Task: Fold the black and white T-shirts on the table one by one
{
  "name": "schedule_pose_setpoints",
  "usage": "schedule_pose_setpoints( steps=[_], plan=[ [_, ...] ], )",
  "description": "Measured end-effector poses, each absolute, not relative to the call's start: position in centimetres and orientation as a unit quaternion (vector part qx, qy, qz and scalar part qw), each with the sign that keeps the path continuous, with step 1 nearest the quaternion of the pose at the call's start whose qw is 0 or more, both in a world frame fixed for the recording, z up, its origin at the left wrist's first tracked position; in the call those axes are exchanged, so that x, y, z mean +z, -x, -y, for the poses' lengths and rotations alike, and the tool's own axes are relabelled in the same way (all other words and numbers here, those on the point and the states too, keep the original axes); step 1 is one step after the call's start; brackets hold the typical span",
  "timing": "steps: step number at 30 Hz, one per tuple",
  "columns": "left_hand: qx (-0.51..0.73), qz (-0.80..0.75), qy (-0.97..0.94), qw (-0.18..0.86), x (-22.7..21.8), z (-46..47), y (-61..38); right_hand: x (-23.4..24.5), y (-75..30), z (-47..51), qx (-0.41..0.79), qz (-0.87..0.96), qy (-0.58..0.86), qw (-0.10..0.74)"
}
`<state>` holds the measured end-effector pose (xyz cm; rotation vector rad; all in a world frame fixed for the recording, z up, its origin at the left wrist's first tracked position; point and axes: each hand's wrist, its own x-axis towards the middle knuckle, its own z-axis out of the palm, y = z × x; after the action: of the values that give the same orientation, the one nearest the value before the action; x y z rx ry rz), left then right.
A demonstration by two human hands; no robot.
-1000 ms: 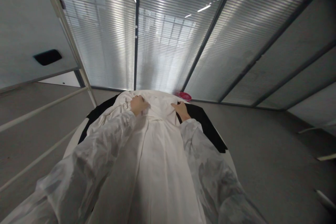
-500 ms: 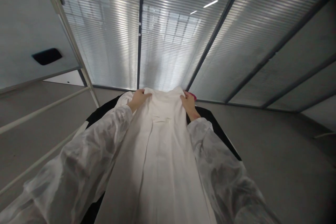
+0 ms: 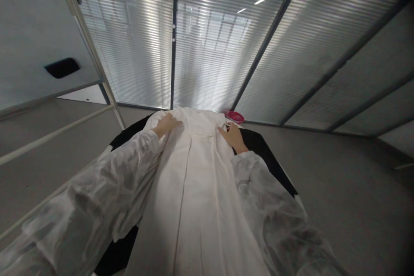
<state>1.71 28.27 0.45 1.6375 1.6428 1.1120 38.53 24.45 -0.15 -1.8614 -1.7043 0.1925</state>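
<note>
A long white garment lies stretched out in front of me, a seam running down its length and its far end near the glass wall. My left hand pinches its left side close to that far end. On the opposite edge my right hand grips the cloth between thumb and fingers; some fingertips are hidden behind the fabric. Loose, sheer whitish sleeves cover both my arms. Beneath the garment a black surface shows on both sides.
A pink-red basket-like item sits just beyond my right hand. Ribbed glass panels with dark frames rise at the far side. To the left are a pale metal frame and a grey panel with a black recess. Grey floor lies to the right.
Both hands have come slightly nearer along the garment's edges, and its far end now lies flatter. More of the pink-red item shows. The view has shifted a little.
</note>
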Motion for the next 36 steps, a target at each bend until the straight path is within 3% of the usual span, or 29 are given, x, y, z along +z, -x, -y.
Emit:
schedule_pose_setpoints(
  steps=[4,8,11,17,23,27,36],
  plan=[
    [0.324,-0.650,-0.648,0.232,0.7,-24.8,-0.6,-0.5,-39.4,-18.4,0.067,0.654,0.703,0.274],
    [0.312,-0.635,-0.683,0.183,-0.1,-19.1,-0.3,-0.3,-40.0,-12.1,0.106,0.649,0.711,0.249],
    [0.305,-0.641,-0.663,0.238,-1.0,-15.2,-0.3,0.0,-40.0,-8.8,0.141,0.647,0.698,0.274],
    [0.357,-0.647,-0.570,0.359,0.1,-10.0,-0.4,-0.1,-39.8,-4.4,0.213,0.601,0.635,0.437],
    [0.324,-0.624,-0.589,0.399,1.2,-2.5,0.8,-0.4,-39.6,3.2,0.349,0.557,0.641,0.396],
    [0.321,-0.576,-0.600,0.453,0.2,2.9,2.4,-0.8,-39.6,8.5,0.376,0.574,0.617,0.386],
    [0.216,-0.594,-0.734,0.249,1.2,9.3,3.9,-0.8,-39.3,15.2,0.224,0.696,0.610,0.305]
  ],
)
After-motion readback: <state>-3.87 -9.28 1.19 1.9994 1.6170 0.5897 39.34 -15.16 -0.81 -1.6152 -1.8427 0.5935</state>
